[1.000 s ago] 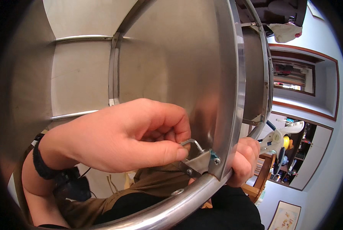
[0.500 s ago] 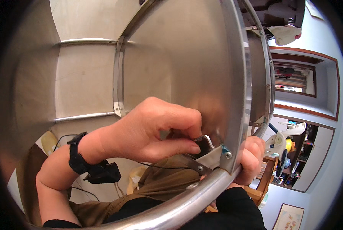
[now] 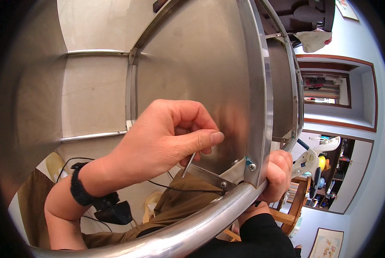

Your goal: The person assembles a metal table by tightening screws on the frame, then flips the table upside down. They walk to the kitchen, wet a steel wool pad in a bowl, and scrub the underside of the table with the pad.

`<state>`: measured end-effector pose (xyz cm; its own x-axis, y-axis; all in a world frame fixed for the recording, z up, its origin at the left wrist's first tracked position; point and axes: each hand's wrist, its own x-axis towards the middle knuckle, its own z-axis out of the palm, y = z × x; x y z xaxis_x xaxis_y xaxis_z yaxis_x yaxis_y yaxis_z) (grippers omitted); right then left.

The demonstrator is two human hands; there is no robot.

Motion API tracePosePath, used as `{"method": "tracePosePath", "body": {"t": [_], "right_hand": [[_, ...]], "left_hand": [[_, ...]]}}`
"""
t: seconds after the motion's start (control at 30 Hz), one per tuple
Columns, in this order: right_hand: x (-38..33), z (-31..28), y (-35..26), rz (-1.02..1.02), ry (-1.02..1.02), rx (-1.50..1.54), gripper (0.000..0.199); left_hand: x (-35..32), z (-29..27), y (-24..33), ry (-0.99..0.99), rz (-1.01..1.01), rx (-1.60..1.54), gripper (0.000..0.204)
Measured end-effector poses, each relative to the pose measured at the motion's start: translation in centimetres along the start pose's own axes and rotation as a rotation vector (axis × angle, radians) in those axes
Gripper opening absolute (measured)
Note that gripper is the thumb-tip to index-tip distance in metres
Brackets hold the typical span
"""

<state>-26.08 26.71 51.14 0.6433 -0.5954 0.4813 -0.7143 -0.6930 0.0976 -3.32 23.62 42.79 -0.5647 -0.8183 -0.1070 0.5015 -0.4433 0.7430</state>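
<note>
This looks like a home: a brown-framed opening [image 3: 325,89], full shelves [image 3: 337,180], wooden furniture [image 3: 301,197] and a picture [image 3: 327,243] on the pale wall [image 3: 353,221].

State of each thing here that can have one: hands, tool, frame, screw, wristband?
Left hand: closed on thin metal rod
Thin metal rod: held, tip away from corner screw
Right hand: gripping steel frame
Steel frame: held at its edge
Corner screw: in place, head exposed
Wristband: worn
</note>
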Motion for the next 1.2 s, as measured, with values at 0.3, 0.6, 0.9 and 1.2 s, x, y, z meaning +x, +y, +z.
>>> {"method": "tracePosePath", "body": {"t": [0.3,0.6,0.9,1.2], "right_hand": [[0.2,0.2,-0.1,-0.003,0.029,-0.004,0.02],[0.2,0.1,-0.3,0.015,0.0,-0.007,0.017],[0.1,0.1,-0.3,0.033,0.009,-0.001,0.015],[0.6,0.0,-0.4,0.039,0.034,0.023,0.05]], "left_hand": [[0.0,-0.3,1.9,-0.165,0.035,0.02,0.021],[1.1,-0.6,2.9,-0.265,-0.125,0.051,0.019],[-0.3,-2.1,-0.9,-0.26,-0.07,-0.387,0.025],[0.1,-3.1,-2.8,-0.084,0.324,-0.328,0.032]]}}
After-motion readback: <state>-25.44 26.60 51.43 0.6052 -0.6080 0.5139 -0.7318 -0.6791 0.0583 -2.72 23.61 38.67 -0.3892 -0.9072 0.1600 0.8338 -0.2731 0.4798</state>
